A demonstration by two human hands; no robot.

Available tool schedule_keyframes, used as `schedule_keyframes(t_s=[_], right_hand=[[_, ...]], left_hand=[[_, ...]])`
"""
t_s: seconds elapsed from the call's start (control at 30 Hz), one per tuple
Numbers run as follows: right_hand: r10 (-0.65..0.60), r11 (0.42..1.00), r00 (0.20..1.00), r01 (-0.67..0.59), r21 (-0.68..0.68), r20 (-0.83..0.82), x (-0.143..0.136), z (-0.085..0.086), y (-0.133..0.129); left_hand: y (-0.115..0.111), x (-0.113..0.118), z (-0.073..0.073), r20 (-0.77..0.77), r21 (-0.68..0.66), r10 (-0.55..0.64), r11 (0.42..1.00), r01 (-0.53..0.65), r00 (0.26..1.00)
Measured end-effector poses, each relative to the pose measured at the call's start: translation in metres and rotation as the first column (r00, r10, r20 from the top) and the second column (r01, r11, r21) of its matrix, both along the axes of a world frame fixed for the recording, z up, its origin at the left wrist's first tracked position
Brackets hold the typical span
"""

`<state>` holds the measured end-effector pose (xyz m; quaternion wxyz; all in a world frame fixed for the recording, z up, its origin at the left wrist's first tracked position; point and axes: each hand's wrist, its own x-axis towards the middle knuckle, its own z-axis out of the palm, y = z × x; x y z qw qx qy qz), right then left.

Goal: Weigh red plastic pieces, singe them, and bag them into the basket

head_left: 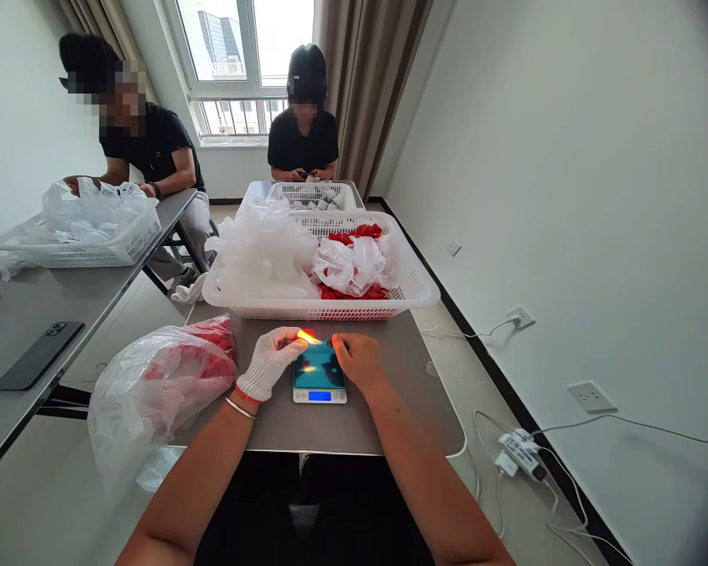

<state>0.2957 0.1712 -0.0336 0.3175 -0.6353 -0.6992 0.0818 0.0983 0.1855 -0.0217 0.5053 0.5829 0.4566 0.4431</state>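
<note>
My left hand [270, 361], in a white knitted glove with a red cuff, pinches a small red piece [309, 331]. A bright orange flame [310, 338] reaches across to those fingertips. My right hand [359, 358] is bare and closed around a lighter [330, 343], of which only the dark tip shows. Both hands are over a small digital scale [319, 398] with a teal, reflective plate and a lit blue display. To the left of my gloved hand lies a clear plastic bag [147, 377] with red pieces inside, hanging partly off the table edge.
Beyond the scale stands a large white basket [330, 306] holding plastic bags and red pieces. A smaller basket [354, 193] with grey pieces sits behind it. Two people in black shirts sit at the tables. Left, a phone [40, 355] lies on another table. Cables and a power strip [522, 454] lie right.
</note>
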Motion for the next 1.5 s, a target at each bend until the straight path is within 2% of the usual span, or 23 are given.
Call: schedule_keyframes(t_s=[0.13, 0.33, 0.57, 0.67, 0.73, 0.8, 0.93, 0.97, 1.03, 1.1, 1.13, 1.23, 1.33, 1.5], right_hand=[[-0.032, 0.999, 0.998, 0.032, 0.016, -0.047, 0.001, -0.003, 0.003], [-0.011, 1.0, 0.999, 0.01, 0.017, 0.053, 0.006, -0.006, 0.003], [-0.067, 0.998, 0.998, 0.066, 0.014, 0.019, 0.006, -0.005, 0.005], [-0.034, 0.999, 0.999, 0.035, -0.01, 0.02, 0.008, -0.006, 0.004], [0.007, 1.0, 1.0, -0.007, -0.003, 0.008, 0.01, -0.004, 0.003], [0.037, 0.998, 0.999, -0.035, 0.048, -0.027, 0.012, -0.003, 0.003], [0.006, 0.97, 0.99, 0.028, 0.24, -0.14, 0.009, -0.004, -0.001], [0.043, 0.959, 0.988, 0.0, 0.283, -0.146, 0.005, -0.006, -0.003], [0.201, 0.927, 0.974, -0.153, 0.341, -0.108, -0.005, -0.01, -0.009], [0.348, 0.888, 0.936, -0.311, 0.34, -0.054, -0.017, -0.013, -0.015], [0.369, 0.883, 0.929, -0.337, 0.326, -0.039, -0.022, -0.013, -0.017], [0.316, 0.909, 0.948, -0.294, 0.296, -0.027, -0.032, -0.012, -0.02], [0.283, 0.922, 0.958, -0.256, 0.291, -0.052, -0.034, -0.01, -0.017], [0.265, 0.922, 0.947, -0.194, 0.334, -0.18, -0.032, -0.011, -0.013]], left_hand=[[-0.001, 0.0, 0.001, -0.007, -0.018, -0.036, 0.999, 0.036, 0.999], [-0.003, 0.0, 0.006, 0.062, -0.062, 0.0, 0.998, 0.004, 0.998], [-0.003, 0.0, 0.004, 0.041, -0.056, -0.039, 0.998, 0.041, 0.998], [-0.004, 0.0, 0.004, 0.056, -0.068, -0.048, 0.996, 0.052, 0.997], [-0.003, -0.001, 0.003, 0.018, -0.023, -0.03, 0.999, 0.03, 0.999], [-0.001, -0.002, 0.001, -0.089, 0.066, -0.003, 0.998, 0.009, 0.996], [0.001, -0.003, -0.005, -0.344, 0.269, 0.13, 0.962, -0.035, 0.93], [0.001, -0.003, -0.007, -0.38, 0.318, 0.183, 0.946, -0.058, 0.907], [0.001, -0.001, -0.01, -0.418, 0.4, 0.28, 0.911, -0.101, 0.864], [0.0, 0.001, -0.011, -0.418, 0.455, 0.345, 0.88, -0.135, 0.841], [-0.001, 0.002, -0.012, -0.41, 0.47, 0.361, 0.871, -0.146, 0.838], [-0.002, 0.003, -0.012, -0.379, 0.479, 0.376, 0.861, -0.169, 0.845], [-0.003, 0.003, -0.012, -0.383, 0.477, 0.353, 0.867, -0.145, 0.854], [-0.007, 0.007, -0.008, -0.415, 0.481, 0.202, 0.876, 0.026, 0.887]])
